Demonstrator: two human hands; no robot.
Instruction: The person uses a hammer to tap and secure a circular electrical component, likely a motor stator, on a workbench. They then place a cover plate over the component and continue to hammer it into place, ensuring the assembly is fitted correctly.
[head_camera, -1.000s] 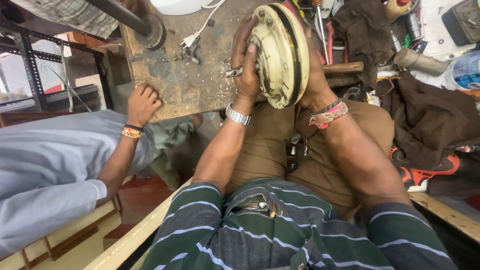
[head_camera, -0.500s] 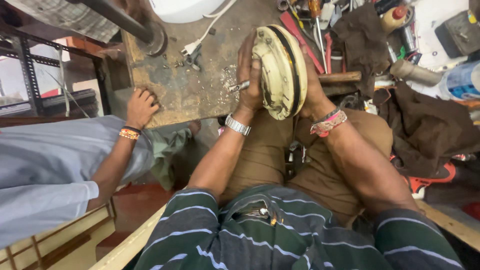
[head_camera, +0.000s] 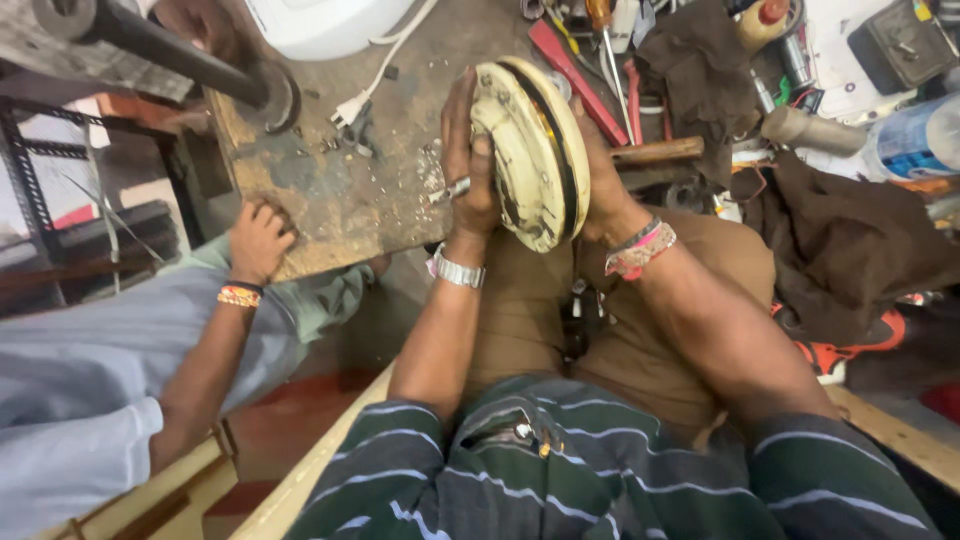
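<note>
While both grip tight, left hand (head_camera: 470, 165) & right hand (head_camera: 600, 180) clamp round, grimy cream metal disc (head_camera: 530, 150)

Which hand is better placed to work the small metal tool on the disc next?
Probably the left hand: the small metal tool sticks out beside it, against the cream disc. The right hand only braces the disc's far side.

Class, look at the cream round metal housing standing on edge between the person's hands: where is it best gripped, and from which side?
Probably by its two broad faces, one palm from each side. The round housing stands on edge with its thin grooved rim toward the camera, so the rim offers little purchase. The left hand and right hand already press the opposite faces.
</note>
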